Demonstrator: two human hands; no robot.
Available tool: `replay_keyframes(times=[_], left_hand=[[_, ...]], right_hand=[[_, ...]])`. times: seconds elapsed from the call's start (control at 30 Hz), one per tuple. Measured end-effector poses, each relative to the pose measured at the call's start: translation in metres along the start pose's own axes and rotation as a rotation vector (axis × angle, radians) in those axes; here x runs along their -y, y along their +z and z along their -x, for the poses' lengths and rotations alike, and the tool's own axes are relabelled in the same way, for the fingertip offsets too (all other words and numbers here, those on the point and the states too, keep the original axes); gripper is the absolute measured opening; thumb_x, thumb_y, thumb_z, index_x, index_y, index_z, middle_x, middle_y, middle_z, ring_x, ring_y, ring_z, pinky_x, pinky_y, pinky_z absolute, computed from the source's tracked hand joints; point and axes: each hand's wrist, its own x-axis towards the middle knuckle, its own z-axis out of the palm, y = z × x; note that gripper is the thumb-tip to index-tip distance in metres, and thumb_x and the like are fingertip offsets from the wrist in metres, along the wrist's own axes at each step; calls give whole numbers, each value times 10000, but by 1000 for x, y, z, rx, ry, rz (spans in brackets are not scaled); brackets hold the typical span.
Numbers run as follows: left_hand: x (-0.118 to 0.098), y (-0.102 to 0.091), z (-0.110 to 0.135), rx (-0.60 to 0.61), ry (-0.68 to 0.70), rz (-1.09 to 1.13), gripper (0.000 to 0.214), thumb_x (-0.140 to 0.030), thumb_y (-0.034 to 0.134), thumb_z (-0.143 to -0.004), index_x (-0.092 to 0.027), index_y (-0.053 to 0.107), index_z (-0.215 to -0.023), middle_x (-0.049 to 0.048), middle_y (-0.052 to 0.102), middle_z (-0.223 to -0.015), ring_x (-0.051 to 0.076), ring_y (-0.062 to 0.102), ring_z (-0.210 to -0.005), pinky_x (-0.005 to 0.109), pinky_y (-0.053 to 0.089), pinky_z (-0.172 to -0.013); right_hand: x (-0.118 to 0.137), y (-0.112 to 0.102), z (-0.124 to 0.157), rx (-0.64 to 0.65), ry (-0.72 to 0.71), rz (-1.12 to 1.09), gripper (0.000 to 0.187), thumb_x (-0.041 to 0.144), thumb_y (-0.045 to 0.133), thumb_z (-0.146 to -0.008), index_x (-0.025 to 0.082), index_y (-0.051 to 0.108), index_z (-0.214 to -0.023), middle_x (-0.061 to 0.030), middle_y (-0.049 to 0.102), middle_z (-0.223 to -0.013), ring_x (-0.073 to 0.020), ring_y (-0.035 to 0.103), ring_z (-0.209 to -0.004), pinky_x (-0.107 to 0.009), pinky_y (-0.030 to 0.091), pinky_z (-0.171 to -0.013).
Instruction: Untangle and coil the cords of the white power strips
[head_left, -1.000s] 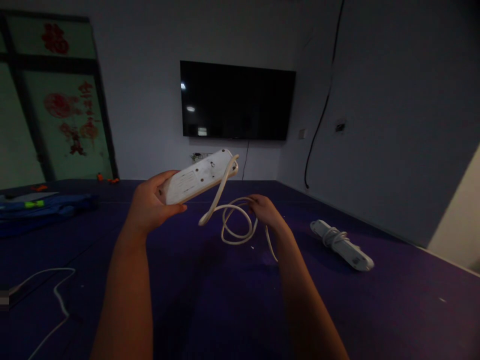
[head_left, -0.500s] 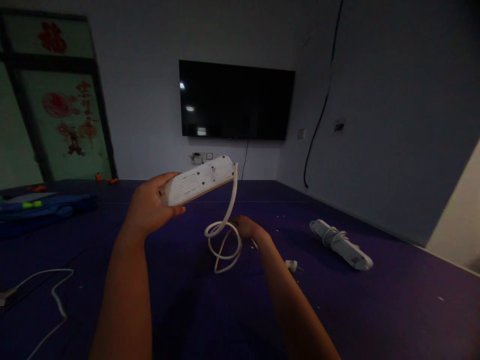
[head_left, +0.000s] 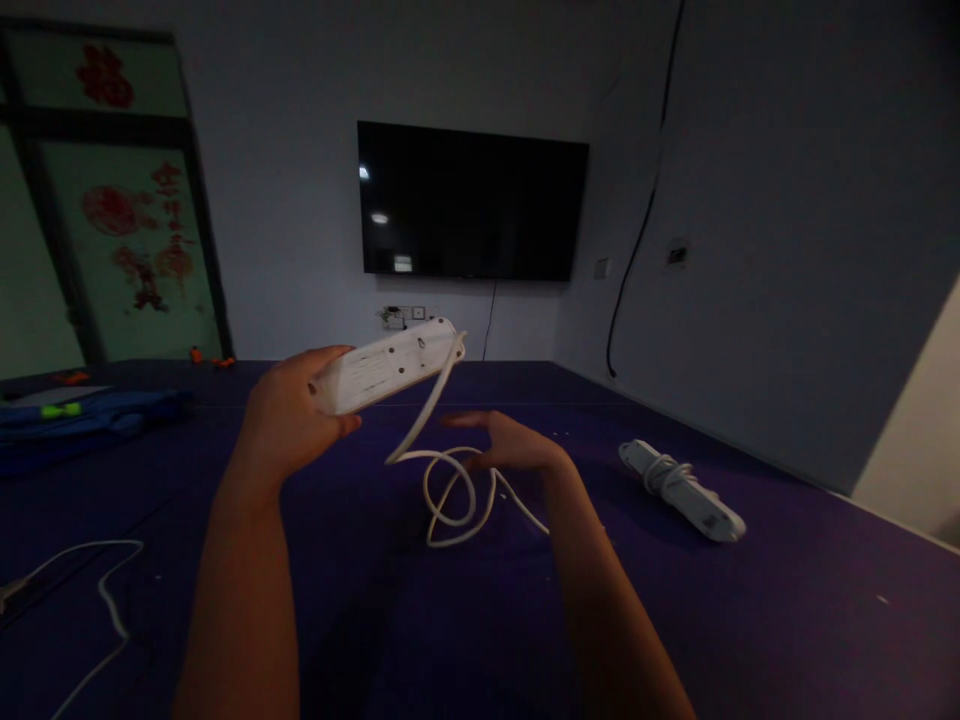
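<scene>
My left hand (head_left: 289, 415) grips one end of a white power strip (head_left: 386, 365), held up in the air with its underside toward me. Its white cord (head_left: 450, 490) drops from the far end and hangs in loose loops above the dark purple floor (head_left: 787, 620). My right hand (head_left: 510, 445) is below and to the right of the strip. The cord runs under its palm and through the fingers, which look partly stretched out.
A second power strip (head_left: 682, 490) with its cord wound around it lies on the floor to the right. Another white cable (head_left: 105, 590) trails at the lower left. Blue items (head_left: 90, 410) lie at the far left. A television (head_left: 472, 200) hangs on the wall ahead.
The right hand rose from low near the floor and its fingers stretched forward over the cord. The loops shifted. The left hand lowered the strip slightly.
</scene>
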Motion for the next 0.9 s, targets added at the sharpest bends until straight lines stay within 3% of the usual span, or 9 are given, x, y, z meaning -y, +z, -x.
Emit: replay_keyframes(times=[0.13,0.3,0.47,0.57,0.7,0.9], left_hand=[[0,1,-1,-9,10,51,649,-269,732,-516,-172,590,-1141,107,634,-1059,284,582,-914,395,456,-784],[-2,5,-1,23,-61,158,638,-236,738,-510,-207,592,-1131,82,650,-1021,271,600,-897,397,466,-768],[-5,11,-1,12,-74,56,665,-230,741,-502,-222,588,-1149,74,658,-1019,282,605,-910,394,467,-758],[-4,16,-2,38,-104,123,647,-211,741,-485,-220,603,-1117,64,666,-994,271,609,-899,376,471,-747],[-2,26,-6,89,-205,406,635,-189,743,-439,-174,613,-1061,66,666,-993,242,610,-891,343,475,-742],[2,36,-11,266,-449,695,335,-315,697,-521,-119,670,-791,51,645,-683,136,538,-547,250,398,-499]], right_hand=[[31,-7,5,118,-176,-169,562,203,684,-692,200,533,-1233,-72,507,-1319,-181,449,-1228,-356,300,-1071],[57,-1,7,81,-211,-506,508,210,608,-766,177,492,-1260,-101,521,-1300,-176,483,-1198,-384,362,-1022],[77,9,8,159,-160,-377,616,267,747,-624,174,541,-1198,-101,582,-1210,-198,556,-1094,-358,428,-953],[80,19,1,75,-142,-291,493,259,735,-645,164,587,-1105,-90,611,-1125,-178,582,-1009,-339,450,-907],[78,28,-10,-72,-233,-294,106,225,610,-773,142,626,-837,-50,631,-910,-136,579,-899,-309,442,-870],[74,9,-3,-275,-168,-554,182,295,472,-853,155,548,-765,-2,588,-707,-95,565,-687,-256,456,-696]])
